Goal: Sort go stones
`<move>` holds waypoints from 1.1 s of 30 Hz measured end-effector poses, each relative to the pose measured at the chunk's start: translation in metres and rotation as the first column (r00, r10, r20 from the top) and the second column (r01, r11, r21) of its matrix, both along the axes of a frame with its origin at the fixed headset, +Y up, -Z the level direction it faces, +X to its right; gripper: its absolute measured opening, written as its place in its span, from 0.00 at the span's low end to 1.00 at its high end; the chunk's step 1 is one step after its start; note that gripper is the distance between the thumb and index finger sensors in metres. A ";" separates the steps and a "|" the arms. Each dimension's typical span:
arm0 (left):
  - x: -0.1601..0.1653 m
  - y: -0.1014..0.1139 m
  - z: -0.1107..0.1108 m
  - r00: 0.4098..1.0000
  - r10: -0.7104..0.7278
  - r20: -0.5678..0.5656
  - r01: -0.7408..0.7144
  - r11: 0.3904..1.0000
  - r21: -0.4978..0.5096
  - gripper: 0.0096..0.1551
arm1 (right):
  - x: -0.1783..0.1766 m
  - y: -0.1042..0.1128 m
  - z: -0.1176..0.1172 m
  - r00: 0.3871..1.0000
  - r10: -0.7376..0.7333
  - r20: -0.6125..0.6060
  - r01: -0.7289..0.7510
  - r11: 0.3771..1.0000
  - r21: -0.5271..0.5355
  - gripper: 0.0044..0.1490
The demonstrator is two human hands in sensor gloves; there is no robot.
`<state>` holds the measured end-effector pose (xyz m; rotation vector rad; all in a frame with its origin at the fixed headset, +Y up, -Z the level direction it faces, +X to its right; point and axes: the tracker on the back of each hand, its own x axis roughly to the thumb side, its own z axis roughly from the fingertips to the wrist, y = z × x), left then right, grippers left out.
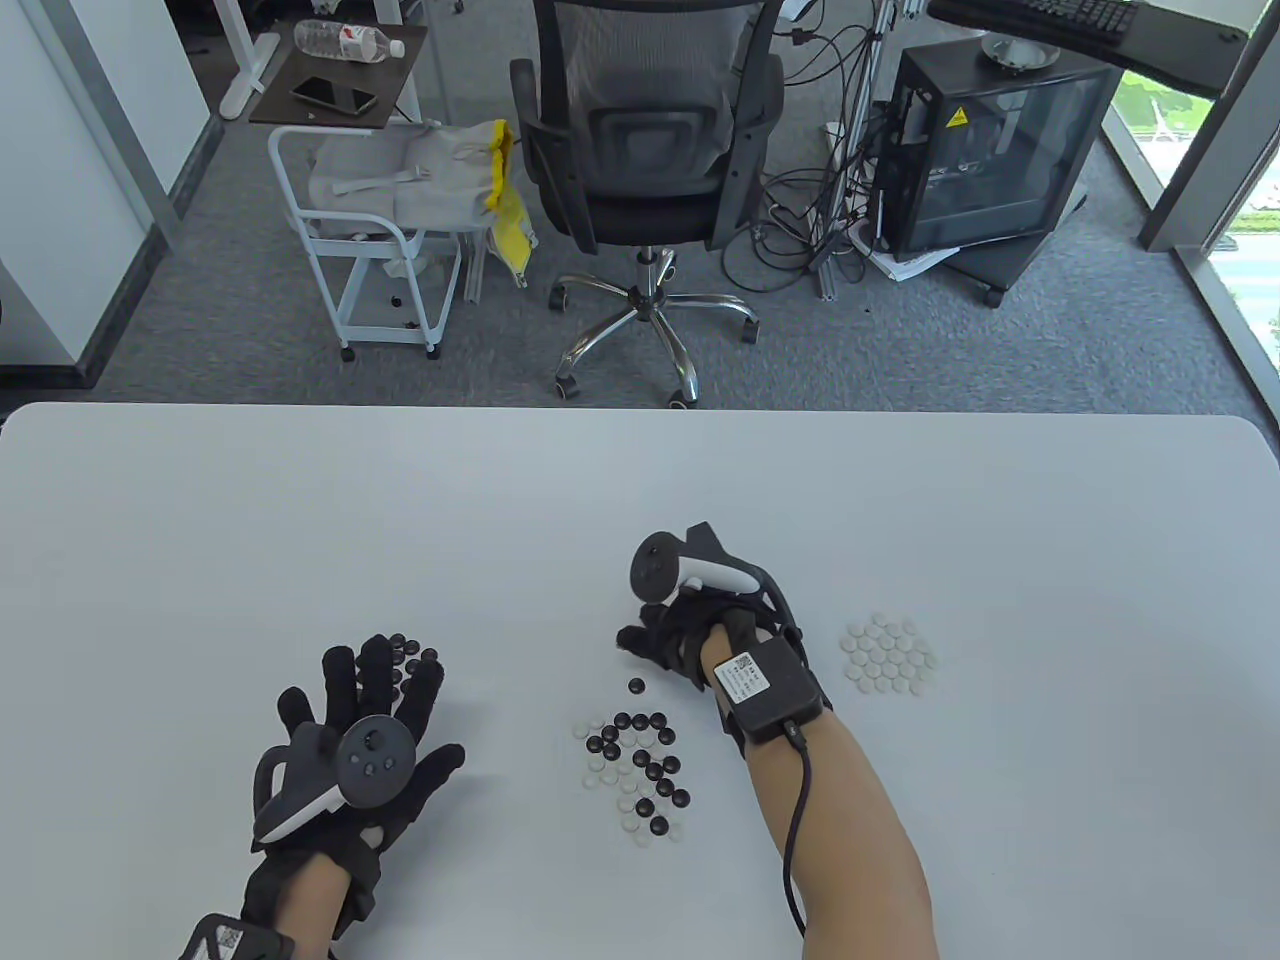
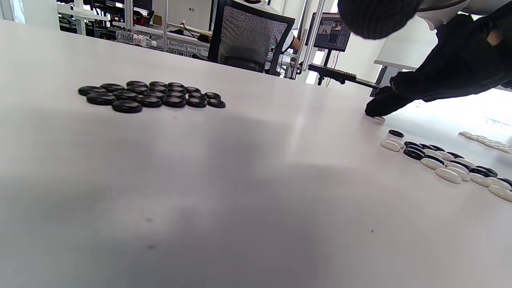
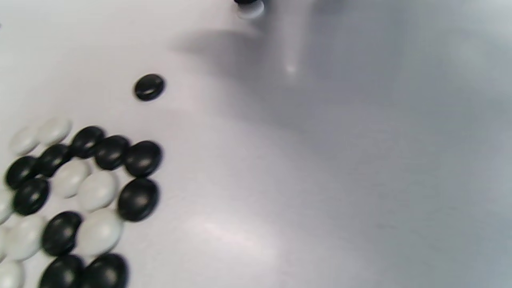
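right hand [image 1: 665, 640] fingertips pressed on white stone [image 2: 378, 119], beyond mixed pile [image 1: 637, 770], likely for sliding | left hand [image 1: 365, 735] laid flat, empty, left of pile | black group [image 2: 150, 95] by its fingertips | white group [image 1: 888, 655] right of pile

We look down from above on the table [image 1: 300, 520], our left wrist view skims its surface, right wrist view hovers close, all sharing the mixed stones [image 1: 636, 765].
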<state>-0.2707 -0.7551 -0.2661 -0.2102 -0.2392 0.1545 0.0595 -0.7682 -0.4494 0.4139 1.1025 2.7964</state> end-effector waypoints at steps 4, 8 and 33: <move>-0.002 0.001 0.000 1.000 0.012 -0.003 -0.012 1.000 0.002 0.49 | 0.058 0.003 -0.010 0.987 0.056 0.150 -0.055 0.998 -0.013 0.49; -0.001 0.000 -0.001 1.000 0.010 -0.003 -0.010 1.000 -0.008 0.49 | 0.109 0.004 -0.011 0.960 0.070 0.270 -0.066 0.998 -0.025 0.49; 0.001 -0.002 -0.003 1.000 -0.006 -0.002 0.006 1.000 -0.023 0.49 | 0.150 0.018 -0.002 0.942 0.133 0.308 -0.136 0.991 -0.013 0.49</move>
